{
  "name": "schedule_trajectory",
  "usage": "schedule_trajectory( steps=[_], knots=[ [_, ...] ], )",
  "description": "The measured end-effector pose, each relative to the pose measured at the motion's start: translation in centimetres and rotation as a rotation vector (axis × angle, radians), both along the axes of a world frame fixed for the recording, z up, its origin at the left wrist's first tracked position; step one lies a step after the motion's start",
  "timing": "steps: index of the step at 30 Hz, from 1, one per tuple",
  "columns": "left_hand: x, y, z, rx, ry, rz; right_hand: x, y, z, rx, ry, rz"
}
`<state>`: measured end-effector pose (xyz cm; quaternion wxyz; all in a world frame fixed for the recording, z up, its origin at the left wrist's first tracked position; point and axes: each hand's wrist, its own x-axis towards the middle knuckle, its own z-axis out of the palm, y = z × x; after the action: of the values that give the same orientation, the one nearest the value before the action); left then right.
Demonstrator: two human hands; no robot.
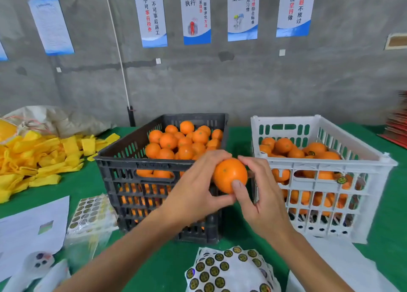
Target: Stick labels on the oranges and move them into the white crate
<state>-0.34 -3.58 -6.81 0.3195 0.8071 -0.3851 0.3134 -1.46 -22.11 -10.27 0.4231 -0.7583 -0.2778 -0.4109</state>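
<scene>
My left hand [193, 188] grips an orange [228, 172] from the left, in front of the gap between two crates. My right hand [257, 194] holds the same orange from the right, its thumb pressing on the fruit's lower front. No label shows on the orange's visible face. Several unlabelled oranges fill the black crate [141, 179] on the left. On the right, the white crate [370, 181] holds several oranges, some carrying round dark-and-gold labels. A sheet of round labels [224, 269] lies on the table right below my hands.
The crates stand on a green table cover [74, 181]. A heap of yellow foam sleeves [33, 159] lies at the left, with more label sheets [90, 212] and white papers [28, 227] near the front left. A concrete wall with posters stands behind.
</scene>
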Motion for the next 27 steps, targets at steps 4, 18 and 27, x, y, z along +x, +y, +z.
schedule_trajectory(
  steps=[4,18,27],
  knots=[
    [-0.8,-2.1,-8.5,0.146,0.259,-0.004,-1.6,-2.9,-6.8,-0.197,0.267,-0.033],
    [-1.4,-0.4,-19.5,-0.188,0.659,0.096,-2.0,-4.9,-15.0,-0.656,0.696,-0.017],
    [-1.5,-0.3,-19.6,-0.268,0.655,0.023,-2.2,-4.7,-15.5,-0.65,0.71,-0.055]
  ],
)
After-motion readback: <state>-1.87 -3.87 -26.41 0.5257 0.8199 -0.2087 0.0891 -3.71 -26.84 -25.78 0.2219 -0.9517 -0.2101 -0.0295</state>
